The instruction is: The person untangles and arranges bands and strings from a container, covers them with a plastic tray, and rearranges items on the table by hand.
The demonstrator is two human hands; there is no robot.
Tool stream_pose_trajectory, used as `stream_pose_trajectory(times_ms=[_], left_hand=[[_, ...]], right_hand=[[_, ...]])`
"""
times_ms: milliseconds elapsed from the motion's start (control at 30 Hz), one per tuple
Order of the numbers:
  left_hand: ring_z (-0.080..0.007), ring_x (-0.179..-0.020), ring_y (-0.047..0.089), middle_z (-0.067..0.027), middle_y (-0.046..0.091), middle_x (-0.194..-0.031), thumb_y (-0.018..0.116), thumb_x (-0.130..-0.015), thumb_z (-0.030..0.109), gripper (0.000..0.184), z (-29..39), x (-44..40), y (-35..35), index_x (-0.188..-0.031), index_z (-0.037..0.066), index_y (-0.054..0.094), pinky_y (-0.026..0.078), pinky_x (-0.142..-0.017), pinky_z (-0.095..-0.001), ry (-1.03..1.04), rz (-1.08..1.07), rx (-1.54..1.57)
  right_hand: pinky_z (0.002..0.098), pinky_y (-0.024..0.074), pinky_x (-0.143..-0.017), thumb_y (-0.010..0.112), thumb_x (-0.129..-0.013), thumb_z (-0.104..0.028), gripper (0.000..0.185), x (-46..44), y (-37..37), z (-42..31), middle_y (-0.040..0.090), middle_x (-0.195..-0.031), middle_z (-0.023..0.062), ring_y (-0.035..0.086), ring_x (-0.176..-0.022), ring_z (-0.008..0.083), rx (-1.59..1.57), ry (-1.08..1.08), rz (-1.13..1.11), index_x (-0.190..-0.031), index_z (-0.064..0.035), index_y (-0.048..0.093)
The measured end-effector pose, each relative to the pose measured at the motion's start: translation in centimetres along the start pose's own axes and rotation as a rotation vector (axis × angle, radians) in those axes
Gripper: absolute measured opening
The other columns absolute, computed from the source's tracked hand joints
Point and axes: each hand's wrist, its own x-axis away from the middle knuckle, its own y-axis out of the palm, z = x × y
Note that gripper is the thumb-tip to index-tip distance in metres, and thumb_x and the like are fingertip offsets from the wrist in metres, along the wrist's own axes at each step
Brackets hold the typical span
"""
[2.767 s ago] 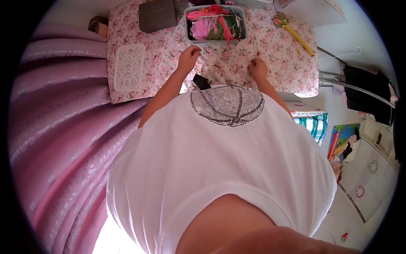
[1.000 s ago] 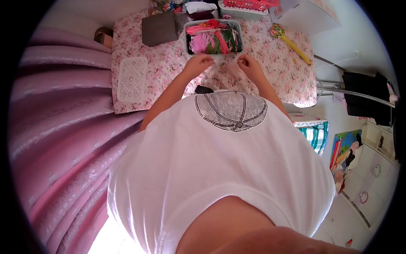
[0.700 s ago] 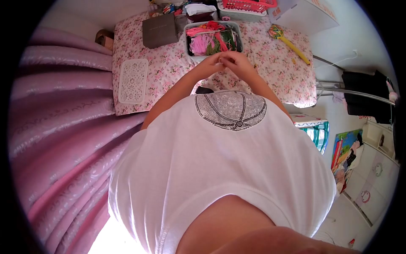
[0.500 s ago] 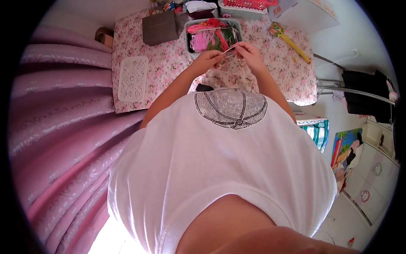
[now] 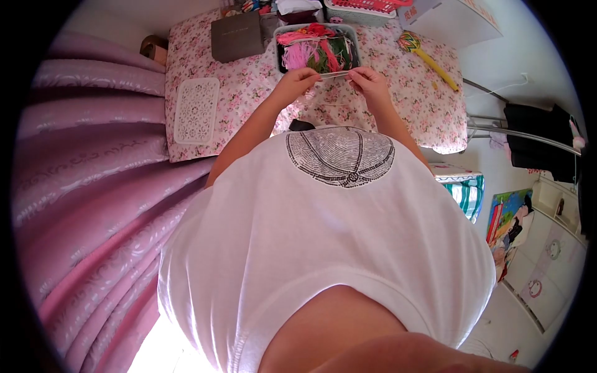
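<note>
A pale, thin cord (image 5: 334, 75), seemingly in two close strands, is stretched nearly straight and roughly level between two bare hands. It is just on the wearer's side of a pale-rimmed tub (image 5: 358, 51) filled with yarn (image 5: 301, 55) in pink, red, green and white. A fainter pale line appears to droop below the cord; where it ends is hard to tell.

The left hand (image 5: 297, 84) pinches one end of the stretched part, near the tub's front left corner, with its fingers closed. The right hand (image 5: 370, 84) pinches the other end near the front right corner, its fingertips narrowed together. The hands are apart.

The tub stands on a table under flowered cloth (image 5: 410, 109). To its left, a dark grey box (image 5: 237, 38) sits near it, and a white openwork tray (image 5: 196, 112) lies farther out, close to the table's left edge and the purple curtain (image 5: 93, 127). To the tub's right, open cloth runs to a yellow-handled object (image 5: 437, 70) near the right edge. Behind the tub, a red basket (image 5: 367, 5) and a white carton (image 5: 451, 22) limit the room. Toward the wearer, cloth reaches the front edge, beside the white shirt (image 5: 329, 236).
</note>
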Motion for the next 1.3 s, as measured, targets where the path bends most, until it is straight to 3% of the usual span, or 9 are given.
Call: stream_pose_trajectory(times_ms=[300,400,500,700,800,1000,1200,1300], left_hand=[[-0.0044,-0.052,0.045,0.0018,0.051,-0.061,0.051,-0.080,0.018,0.016,0.2,0.4,-0.4,-0.080,0.004,0.057,0.036,-0.046,-0.0174,-0.016,0.051,0.098],[-0.0044,-0.053,0.046,0.0009,0.054,-0.063,0.052,-0.079,0.018,0.016,0.0,0.4,-0.7,-0.080,0.003,0.057,0.037,-0.046,-0.0176,-0.030,0.050,0.025],[-0.0047,-0.054,0.047,0.0007,0.055,-0.063,0.053,-0.078,0.019,0.016,-0.7,0.3,-1.3,-0.080,0.003,0.057,0.037,-0.046,-0.0182,-0.017,0.047,-0.047],[-0.0051,-0.055,0.049,0.0002,0.056,-0.064,0.054,-0.077,0.019,0.016,-0.6,0.7,-1.4,-0.079,0.003,0.057,0.037,-0.046,-0.0189,0.004,0.035,-0.105],[-0.0053,-0.055,0.049,-0.0001,0.056,-0.064,0.055,-0.076,0.018,0.016,-1.2,0.4,-1.4,-0.079,0.003,0.057,0.038,-0.046,-0.0192,-0.026,0.057,-0.139],[-0.0061,-0.054,0.049,-0.0006,0.056,-0.064,0.055,-0.076,0.019,0.016,-1.6,0.5,-1.6,-0.078,0.003,0.058,0.038,-0.046,-0.0193,-0.022,0.017,-0.098],[-0.0067,-0.055,0.050,-0.0019,0.058,-0.066,0.054,-0.077,0.017,0.015,-1.4,0.5,-1.9,-0.079,0.002,0.059,0.040,-0.047,-0.0200,-0.057,0.041,-0.114],[-0.0073,-0.056,0.051,-0.0034,0.059,-0.069,0.053,-0.077,0.015,0.016,-1.4,0.7,-2.0,-0.081,0.000,0.058,0.041,-0.048,-0.0202,-0.029,0.058,0.050]], right_hand=[[0.0198,0.0401,-0.056,0.053,-0.080,-0.018,0.017,0.8,0.7,0.0,0.058,-0.071,0.0020,0.051,-0.062,0.0077,-0.019,0.022,0.003,-0.085,-0.0016,0.056],[0.0209,0.0397,-0.055,0.051,-0.081,-0.020,0.020,0.0,0.3,1.7,0.056,-0.068,0.0018,0.050,-0.061,0.0086,0.238,-0.182,0.017,-0.084,-0.0005,0.055],[0.0224,0.0385,-0.054,0.050,-0.080,-0.019,0.019,0.0,-0.1,1.9,0.055,-0.066,0.0028,0.049,-0.059,0.0096,0.494,-0.232,0.021,-0.084,-0.0008,0.054],[0.0272,0.0373,-0.054,0.047,-0.081,-0.019,0.018,1.0,0.7,0.6,0.052,-0.065,0.0068,0.048,-0.059,0.0163,0.698,-0.246,0.014,-0.080,-0.0016,0.051],[0.0283,0.0374,-0.055,0.045,-0.082,-0.021,0.021,0.6,0.4,1.4,0.051,-0.065,0.0078,0.048,-0.060,0.0188,0.718,-0.312,0.023,-0.078,-0.0012,0.050],[0.0287,0.0381,-0.054,0.045,-0.082,-0.020,0.020,0.2,-0.2,1.9,0.050,-0.062,0.0082,0.048,-0.057,0.0181,0.670,-0.226,0.071,-0.077,-0.0012,0.050],[0.0246,0.0385,-0.054,0.047,-0.081,-0.018,0.019,0.1,-0.4,2.2,0.054,-0.064,0.0041,0.048,-0.057,0.0117,0.492,-0.218,0.041,-0.077,-0.0009,0.053],[0.0234,0.0385,-0.054,0.048,-0.081,-0.018,0.018,0.2,-0.3,1.9,0.056,-0.067,0.0027,0.047,-0.057,0.0097,0.397,-0.180,0.050,-0.077,-0.0012,0.055]])
